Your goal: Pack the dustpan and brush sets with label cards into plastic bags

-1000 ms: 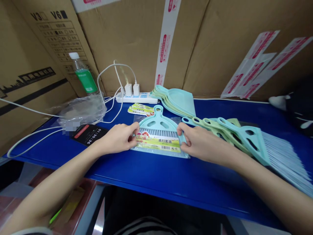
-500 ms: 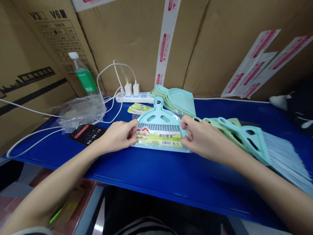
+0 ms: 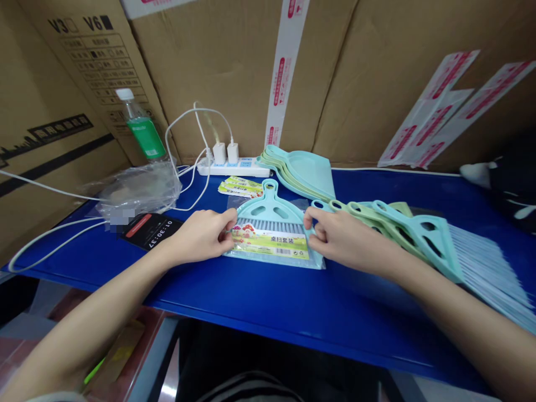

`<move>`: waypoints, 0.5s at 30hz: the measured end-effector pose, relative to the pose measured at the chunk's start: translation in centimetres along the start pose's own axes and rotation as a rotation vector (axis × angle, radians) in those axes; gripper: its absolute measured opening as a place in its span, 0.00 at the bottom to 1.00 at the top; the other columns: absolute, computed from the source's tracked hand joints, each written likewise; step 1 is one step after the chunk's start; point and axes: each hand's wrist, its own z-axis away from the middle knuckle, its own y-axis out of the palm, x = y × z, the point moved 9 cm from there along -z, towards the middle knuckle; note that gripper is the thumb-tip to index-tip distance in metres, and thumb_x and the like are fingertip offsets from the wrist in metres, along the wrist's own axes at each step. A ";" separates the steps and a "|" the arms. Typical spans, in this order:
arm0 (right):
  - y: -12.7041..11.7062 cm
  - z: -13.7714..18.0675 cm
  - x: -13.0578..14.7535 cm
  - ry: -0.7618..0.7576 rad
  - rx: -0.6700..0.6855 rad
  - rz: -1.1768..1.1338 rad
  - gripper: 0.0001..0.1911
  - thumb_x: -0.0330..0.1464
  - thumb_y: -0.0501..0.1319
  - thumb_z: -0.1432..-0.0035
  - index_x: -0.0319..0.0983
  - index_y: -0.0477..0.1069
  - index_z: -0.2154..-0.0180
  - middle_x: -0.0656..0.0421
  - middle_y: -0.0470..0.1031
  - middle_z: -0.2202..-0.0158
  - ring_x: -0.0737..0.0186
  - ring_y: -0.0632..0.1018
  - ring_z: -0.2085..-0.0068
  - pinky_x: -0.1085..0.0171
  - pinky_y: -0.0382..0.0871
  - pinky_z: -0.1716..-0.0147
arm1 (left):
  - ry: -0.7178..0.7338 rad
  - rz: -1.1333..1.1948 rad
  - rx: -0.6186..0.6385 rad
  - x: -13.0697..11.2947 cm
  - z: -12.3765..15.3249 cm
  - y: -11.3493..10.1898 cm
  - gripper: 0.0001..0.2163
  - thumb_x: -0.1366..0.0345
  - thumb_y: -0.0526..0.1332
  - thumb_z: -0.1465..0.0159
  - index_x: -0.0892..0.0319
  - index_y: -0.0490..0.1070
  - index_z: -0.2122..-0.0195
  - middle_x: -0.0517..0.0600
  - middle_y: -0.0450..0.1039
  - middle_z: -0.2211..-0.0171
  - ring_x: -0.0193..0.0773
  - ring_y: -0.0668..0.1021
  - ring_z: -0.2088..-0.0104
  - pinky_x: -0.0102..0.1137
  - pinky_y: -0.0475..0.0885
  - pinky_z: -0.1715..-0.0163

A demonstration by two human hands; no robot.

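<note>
A light-blue dustpan and brush set [image 3: 271,211] lies in a clear plastic bag on the blue table in front of me. Its grey bristles show above a printed yellow-green label card [image 3: 270,243]. With curled fingers, my left hand [image 3: 206,233] grips the bag's left edge. My right hand [image 3: 341,237] is closed at the right edge, thumb and forefinger on the plastic; its fingertips are partly hidden. The handle ring sticks up at the far end. Behind the set lie several more label cards [image 3: 238,187].
Stacked blue and green dustpans [image 3: 307,170] stand at the back, beside a white power strip [image 3: 247,167] with cables. Several brushes [image 3: 435,245] lie at right. At left are a phone [image 3: 148,230], crumpled plastic bags [image 3: 142,187] and a bottle [image 3: 144,134]. Cardboard [image 3: 234,56] walls the back.
The bagged set has shifted slightly toward me, its handle ring sitting lower. My right hand has moved a little left along with the bag's edge; the left hand has barely moved.
</note>
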 end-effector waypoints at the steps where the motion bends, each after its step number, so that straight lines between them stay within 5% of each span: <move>1: 0.0 0.0 -0.1 -0.003 0.010 -0.008 0.07 0.25 0.52 0.46 0.42 0.61 0.66 0.68 0.61 0.85 0.63 0.67 0.81 0.63 0.54 0.75 | 0.006 -0.007 -0.004 0.0 0.0 0.0 0.08 0.68 0.56 0.44 0.54 0.53 0.74 0.39 0.59 0.85 0.33 0.66 0.83 0.28 0.52 0.79; 6: -0.1 0.5 -0.3 -0.045 -0.010 0.012 0.10 0.36 0.53 0.40 0.39 0.62 0.58 0.62 0.69 0.79 0.60 0.71 0.76 0.63 0.57 0.77 | 0.046 -0.025 0.001 -0.4 0.1 0.1 0.05 0.66 0.55 0.42 0.55 0.57 0.73 0.42 0.66 0.81 0.34 0.69 0.80 0.28 0.54 0.78; 15: -1.2 0.6 -0.2 -0.005 -0.082 -0.020 0.18 0.26 0.53 0.46 0.37 0.61 0.51 0.67 0.62 0.82 0.61 0.68 0.78 0.63 0.54 0.77 | 0.031 -0.006 0.042 -0.4 0.1 0.3 0.06 0.68 0.54 0.41 0.55 0.57 0.74 0.41 0.63 0.83 0.34 0.67 0.81 0.28 0.54 0.78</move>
